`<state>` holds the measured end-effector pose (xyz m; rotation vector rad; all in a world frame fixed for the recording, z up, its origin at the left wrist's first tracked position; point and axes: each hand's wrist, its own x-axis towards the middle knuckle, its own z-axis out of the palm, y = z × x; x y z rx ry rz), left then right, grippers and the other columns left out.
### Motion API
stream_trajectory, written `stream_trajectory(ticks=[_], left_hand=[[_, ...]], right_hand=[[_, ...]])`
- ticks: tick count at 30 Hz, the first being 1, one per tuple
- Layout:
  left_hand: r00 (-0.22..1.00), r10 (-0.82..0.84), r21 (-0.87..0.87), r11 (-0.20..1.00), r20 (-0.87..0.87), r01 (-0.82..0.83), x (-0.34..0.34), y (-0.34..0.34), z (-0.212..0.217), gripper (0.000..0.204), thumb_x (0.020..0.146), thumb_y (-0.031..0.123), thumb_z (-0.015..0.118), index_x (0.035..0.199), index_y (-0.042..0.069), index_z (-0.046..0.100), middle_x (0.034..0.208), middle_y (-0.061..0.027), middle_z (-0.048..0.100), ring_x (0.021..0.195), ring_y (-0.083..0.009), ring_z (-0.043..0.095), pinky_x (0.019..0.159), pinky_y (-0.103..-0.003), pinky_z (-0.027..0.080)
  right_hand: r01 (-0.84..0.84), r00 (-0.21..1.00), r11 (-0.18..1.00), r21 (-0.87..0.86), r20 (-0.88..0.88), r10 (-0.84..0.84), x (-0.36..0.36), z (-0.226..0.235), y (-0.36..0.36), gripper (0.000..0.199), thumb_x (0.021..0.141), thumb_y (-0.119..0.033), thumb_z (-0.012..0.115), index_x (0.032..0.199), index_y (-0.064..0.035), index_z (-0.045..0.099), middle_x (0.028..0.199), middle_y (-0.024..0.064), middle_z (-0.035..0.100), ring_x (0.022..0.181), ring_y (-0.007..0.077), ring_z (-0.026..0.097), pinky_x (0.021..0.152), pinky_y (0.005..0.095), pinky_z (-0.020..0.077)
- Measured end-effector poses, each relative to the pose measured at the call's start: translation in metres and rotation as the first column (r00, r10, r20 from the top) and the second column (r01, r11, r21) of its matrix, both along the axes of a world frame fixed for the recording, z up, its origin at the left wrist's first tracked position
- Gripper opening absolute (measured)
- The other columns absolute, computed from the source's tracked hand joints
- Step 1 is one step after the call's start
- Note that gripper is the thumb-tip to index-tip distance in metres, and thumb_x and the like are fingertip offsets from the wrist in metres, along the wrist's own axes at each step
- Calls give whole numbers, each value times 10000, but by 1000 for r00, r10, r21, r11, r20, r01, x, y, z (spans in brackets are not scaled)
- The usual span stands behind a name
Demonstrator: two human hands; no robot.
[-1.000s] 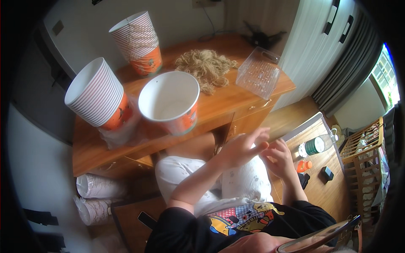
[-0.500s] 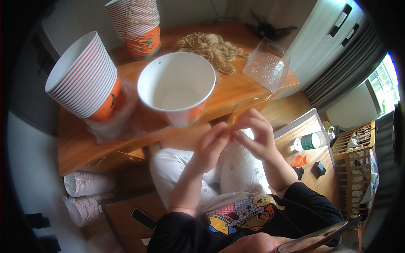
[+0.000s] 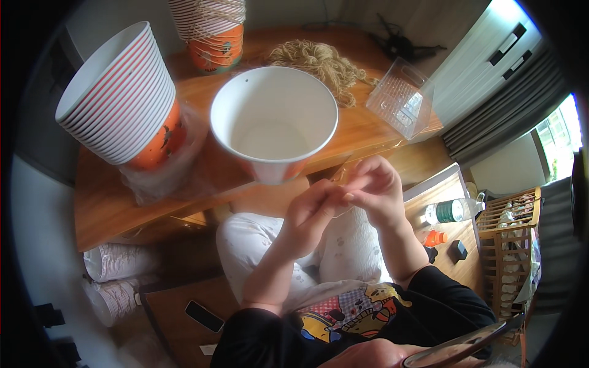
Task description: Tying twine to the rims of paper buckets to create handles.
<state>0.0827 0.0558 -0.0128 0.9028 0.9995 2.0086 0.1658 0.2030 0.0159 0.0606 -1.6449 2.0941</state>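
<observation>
My left hand point(image 3: 307, 216) and my right hand point(image 3: 379, 187) meet above my lap, thumbs and fingertips pinched together. A fine pale strand point(image 3: 345, 212), apparently string, shows just under the fingertips; most of it is hidden by the fingers. Beyond my hands, near the table's front edge, stands a large white paper bucket point(image 3: 270, 132) with its open mouth toward me and an orange lower part. Neither hand touches it. A loose heap of tan string point(image 3: 319, 64) lies on the table behind the bucket.
On the wooden table point(image 3: 101, 202) are a leaning stack of paper buckets point(image 3: 126, 98), a string-wrapped stack point(image 3: 213, 46) and a clear plastic box point(image 3: 402, 101). Right of me, a low table holds a bottle point(image 3: 451, 211). A phone point(image 3: 204, 315) lies at lower left.
The view has shifted slightly, so the bucket looks larger and nearer. My hands stay together, the fingers pressed closer, and a thin strand now shows beneath them.
</observation>
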Motion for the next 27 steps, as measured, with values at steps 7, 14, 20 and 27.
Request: stream_trajectory(ticks=[7, 14, 20, 27], left_hand=[[984, 75, -89, 992, -161, -90, -1, -10, 3, 99, 976, 78, 528, 986, 9, 598, 811, -19, 568, 751, -64, 505, 677, -206, 402], [953, 188, -38, 979, -239, -202, 4, -9, 7, 79, 966, 66, 537, 975, 6, 588, 775, -28, 560, 704, -66, 497, 640, -211, 393], [924, 237, -8, 968, -300, -251, 5, -12, 7, 63, 951, 58, 551, 972, 9, 585, 741, -15, 550, 656, -56, 479, 593, -212, 381], [899, 274, 11, 958, -341, -287, -3, -22, 11, 72, 947, 55, 549, 971, 4, 595, 755, -8, 576, 657, -44, 491, 586, -200, 387]], right_hand=[[-88, 996, 994, -59, 24, 90, -9, 10, 3, 487, 716, 102, 777, 994, -40, 403, 786, 160, 694, 735, 177, 700, 673, 237, 568], [-87, 994, 991, -105, 49, 93, -14, 20, -1, 549, 676, 108, 801, 967, -57, 367, 734, 137, 672, 705, 182, 701, 632, 230, 564], [-80, 996, 997, 6, 48, 80, -16, 20, 2, 553, 651, 85, 833, 910, -83, 374, 705, 57, 621, 695, 124, 665, 610, 170, 484], [21, 1000, 926, 378, 11, -27, -19, 35, -5, 443, 680, -18, 855, 907, -74, 478, 842, 59, 640, 836, 109, 616, 731, 237, 462]])
